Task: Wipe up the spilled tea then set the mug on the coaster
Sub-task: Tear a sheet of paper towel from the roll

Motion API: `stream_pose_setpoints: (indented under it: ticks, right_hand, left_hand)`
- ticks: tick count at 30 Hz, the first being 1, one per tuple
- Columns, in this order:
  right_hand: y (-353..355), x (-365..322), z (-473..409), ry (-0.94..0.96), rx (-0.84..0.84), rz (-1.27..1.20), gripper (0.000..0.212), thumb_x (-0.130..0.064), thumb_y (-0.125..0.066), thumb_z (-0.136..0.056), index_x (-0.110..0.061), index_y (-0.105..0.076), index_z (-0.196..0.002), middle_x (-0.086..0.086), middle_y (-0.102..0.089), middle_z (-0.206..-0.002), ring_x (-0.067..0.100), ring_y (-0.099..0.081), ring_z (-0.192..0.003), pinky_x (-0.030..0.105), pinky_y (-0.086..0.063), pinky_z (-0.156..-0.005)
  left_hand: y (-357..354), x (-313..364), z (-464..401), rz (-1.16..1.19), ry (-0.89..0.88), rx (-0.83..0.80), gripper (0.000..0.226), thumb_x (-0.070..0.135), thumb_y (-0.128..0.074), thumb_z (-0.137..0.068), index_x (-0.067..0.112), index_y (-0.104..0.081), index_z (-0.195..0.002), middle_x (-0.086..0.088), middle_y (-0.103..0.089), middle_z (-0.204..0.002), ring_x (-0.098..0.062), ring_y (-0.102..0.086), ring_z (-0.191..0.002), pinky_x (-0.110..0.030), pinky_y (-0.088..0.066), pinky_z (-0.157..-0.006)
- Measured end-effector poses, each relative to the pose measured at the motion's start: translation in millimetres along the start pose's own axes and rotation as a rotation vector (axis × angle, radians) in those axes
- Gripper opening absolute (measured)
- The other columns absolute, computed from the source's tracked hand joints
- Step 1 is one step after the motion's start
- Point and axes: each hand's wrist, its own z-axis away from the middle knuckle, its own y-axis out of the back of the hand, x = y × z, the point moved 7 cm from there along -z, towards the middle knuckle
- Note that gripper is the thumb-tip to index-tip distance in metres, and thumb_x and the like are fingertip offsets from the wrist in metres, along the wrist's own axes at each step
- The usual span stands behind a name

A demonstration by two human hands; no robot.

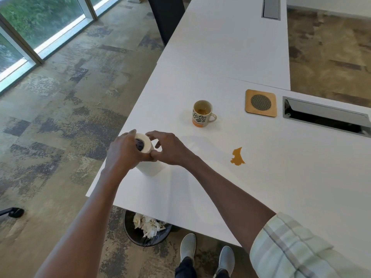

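A white paper towel roll (149,165) stands upright near the table's left edge. My left hand (125,151) grips its top from the left, and my right hand (170,149) pinches the roll's right side with thumb and fingers. An amber tea puddle (237,157) lies on the white table (281,187) to the right of my hands. Beyond it stands a patterned mug (201,114) with an orange base, some tea inside and its handle to the right. Right of the mug lies a square wooden coaster (260,103) with a dark mesh centre.
A black bin (147,227) with crumpled tissues sits under the table's near edge, beside my grey shoes (187,247). An open cable hatch (325,117) is cut into the table right of the coaster; another hatch (271,7) lies far back. A dark chair (166,15) stands at the far left edge.
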Motion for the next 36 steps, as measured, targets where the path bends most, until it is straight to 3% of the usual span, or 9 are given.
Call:
stream_pose_setpoints:
  ticks: [4, 7, 12, 15, 19, 25, 29, 32, 36]
  right_hand:
    - [0.7, -1.2, -0.2, -0.004, -0.057, -0.094, 0.073, -0.02, -0.071, -0.072, -0.025, -0.046, -0.141, -0.005, -0.065, -0.128, 0.014, -0.066, -0.096, 0.037, -0.055, -0.09]
    - [1.9, -4.6, -3.3, 0.016, -0.035, -0.08, 0.068, -0.02, -0.072, -0.072, -0.025, -0.052, -0.137, -0.006, -0.068, -0.123, 0.014, -0.067, -0.093, 0.037, -0.055, -0.089]
    - [0.4, -11.9, -5.5, 0.076, 0.009, 0.013, 0.06, -0.017, -0.071, -0.074, -0.018, -0.058, -0.133, 0.002, -0.073, -0.11, 0.019, -0.069, -0.088, 0.038, -0.054, -0.083]
    - [0.6, -12.1, -5.9, 0.083, 0.023, 0.043, 0.057, -0.013, -0.068, -0.077, -0.016, -0.058, -0.133, 0.008, -0.074, -0.103, 0.022, -0.068, -0.086, 0.039, -0.054, -0.081]
    - [7.9, -11.5, -8.4, 0.087, 0.044, 0.06, 0.037, -0.006, -0.057, -0.085, -0.01, -0.066, -0.121, 0.012, -0.075, -0.101, 0.026, -0.066, -0.084, 0.041, -0.053, -0.079]
    - [21.1, -3.5, -9.9, 0.013, 0.117, 0.149, 0.028, -0.005, -0.051, -0.086, -0.009, -0.072, -0.104, 0.011, -0.075, -0.094, 0.029, -0.065, -0.083, 0.043, -0.054, -0.075]
    - [32.4, 4.7, -6.9, -0.023, 0.151, 0.165, 0.03, -0.002, -0.048, -0.084, -0.009, -0.072, -0.1, 0.013, -0.074, -0.09, 0.03, -0.064, -0.079, 0.04, -0.054, -0.071]
    - [41.0, 5.1, -5.9, -0.023, 0.18, 0.158, 0.03, -0.001, -0.048, -0.083, -0.009, -0.073, -0.098, 0.012, -0.074, -0.088, 0.03, -0.064, -0.079, 0.037, -0.054, -0.069]
    - [50.0, 5.3, -1.8, -0.008, 0.194, 0.162, 0.03, -0.001, -0.05, -0.079, -0.009, -0.075, -0.093, 0.008, -0.076, -0.09, 0.026, -0.066, -0.081, 0.037, -0.056, -0.072]
  left_hand:
    - [0.7, -4.0, -5.5, -0.012, 0.004, -0.025, 0.119, 0.065, -0.09, -0.047, 0.011, -0.045, -0.143, -0.011, -0.065, -0.126, -0.032, -0.059, -0.117, -0.038, -0.046, -0.08]
    - [2.9, -5.4, -7.4, -0.017, -0.015, -0.023, 0.106, 0.067, -0.09, -0.042, 0.011, -0.054, -0.125, -0.004, -0.064, -0.101, -0.028, -0.06, -0.096, -0.033, -0.039, -0.069]
    - [4.7, -5.6, -8.0, -0.019, -0.03, -0.017, 0.097, 0.065, -0.091, -0.043, 0.011, -0.057, -0.116, -0.004, -0.063, -0.095, -0.031, -0.063, -0.096, -0.032, -0.037, -0.067]
    - [4.8, -6.4, -7.3, 0.005, -0.034, -0.001, 0.105, 0.066, -0.09, -0.043, 0.011, -0.056, -0.125, -0.007, -0.066, -0.106, -0.032, -0.062, -0.103, -0.034, -0.04, -0.07]
    - [0.8, -5.8, -4.5, 0.012, -0.025, -0.024, 0.123, 0.062, -0.092, -0.048, 0.013, -0.041, -0.149, -0.011, -0.058, -0.14, -0.032, -0.053, -0.128, -0.042, -0.045, -0.096]
    - [-3.6, -3.8, -4.6, 0.086, -0.11, -0.089, 0.122, 0.041, -0.096, -0.057, 0.018, -0.029, -0.156, -0.008, -0.044, -0.153, -0.032, -0.041, -0.137, -0.047, -0.039, -0.106]
    - [-6.7, -4.9, -4.2, -0.099, -0.179, -0.134, 0.119, 0.029, -0.09, -0.067, 0.039, -0.013, -0.157, -0.002, -0.026, -0.161, -0.035, -0.022, -0.144, -0.061, -0.031, -0.11]
    - [-7.8, -7.2, -3.0, -0.162, -0.152, -0.123, 0.121, 0.053, -0.09, -0.059, 0.047, -0.014, -0.153, -0.008, -0.006, -0.165, -0.036, -0.001, -0.151, -0.071, -0.017, -0.112]
    - [-6.1, 4.4, 3.0, -0.145, -0.067, -0.061, 0.116, 0.089, -0.068, -0.049, 0.038, -0.033, -0.148, -0.013, 0.004, -0.166, -0.04, 0.014, -0.152, -0.075, -0.004, -0.111]
